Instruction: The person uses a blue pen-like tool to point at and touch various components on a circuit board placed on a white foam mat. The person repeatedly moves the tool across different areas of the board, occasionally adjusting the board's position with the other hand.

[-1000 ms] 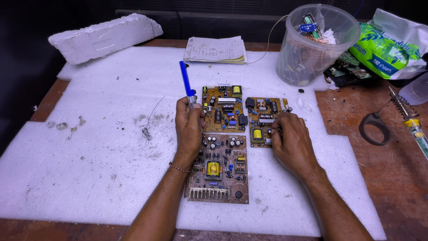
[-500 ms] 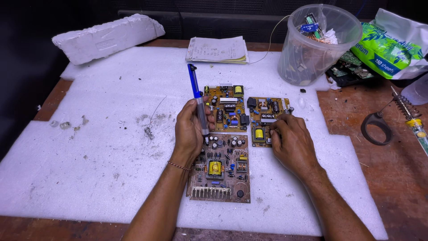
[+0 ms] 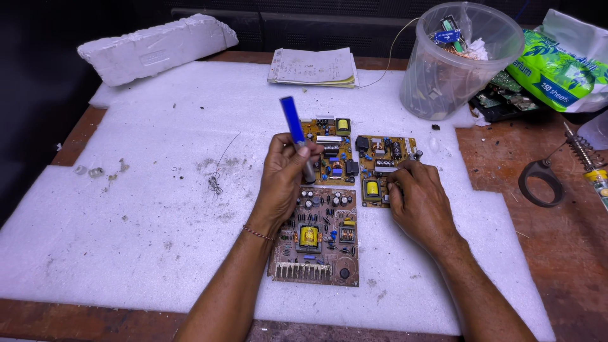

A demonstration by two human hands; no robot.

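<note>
Three brown circuit boards lie on a white foam sheet (image 3: 158,209): a large one (image 3: 316,240) nearest me, a second (image 3: 332,149) behind it, a third (image 3: 380,168) to its right. My left hand (image 3: 285,180) grips a blue-handled tool (image 3: 296,133), its handle pointing up and away and its metal tip down by the boards. My right hand (image 3: 421,202) rests fingers-down on the right board's near edge, pressing on it.
A clear plastic tub (image 3: 456,60) of electronic scrap stands at the back right, a paper pad (image 3: 313,66) and a white foam block (image 3: 155,47) at the back. A soldering iron stand (image 3: 541,180) and a green packet (image 3: 557,63) sit to the right. Wire scraps (image 3: 215,183) lie to the left.
My left hand has drawn nearer with the blue tool, whose handle now tilts more upright. The right hand stays on the right board.
</note>
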